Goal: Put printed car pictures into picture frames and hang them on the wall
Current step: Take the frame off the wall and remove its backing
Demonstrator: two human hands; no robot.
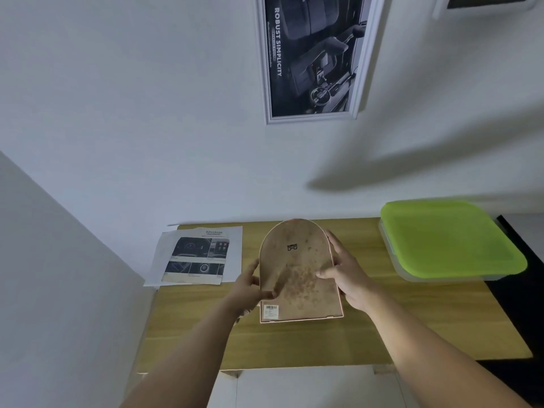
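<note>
- A white panel (303, 387) lies at the near edge of the scene, closest to the camera, below the near edge of the wooden tabletop (412, 325).
- 2 bare forearms reach over it toward the middle of the tabletop.
- At the far left of the tabletop lies a printed car picture (197, 256), a sheet with 4 dark photo panels and the heading "ADVANCED"; it rests on a plain white sheet that overhangs the tabletop's left edge.
- The left hand (250, 285) is closed on the left edge of the arched picture frame (297, 278), thumb on its brown backing and fingers hidden behind it.
- The arched picture frame is held just right of the printed sheet, back side toward the camera, arch pointing far; its backing is stained with brown speckles, carries a small metal hanger near the top and a barcode label at the near left corner.
- The right hand (346, 278) grips the frame's right edge, thumb pressed on the backing.
- At the far right sits a clear container with a green lid (450, 237), well apart from the frame.
- On the wall (147, 113) beyond hangs a white-framed car interior print (312, 54) reading "ROBUST SIMPLICITY".
</note>
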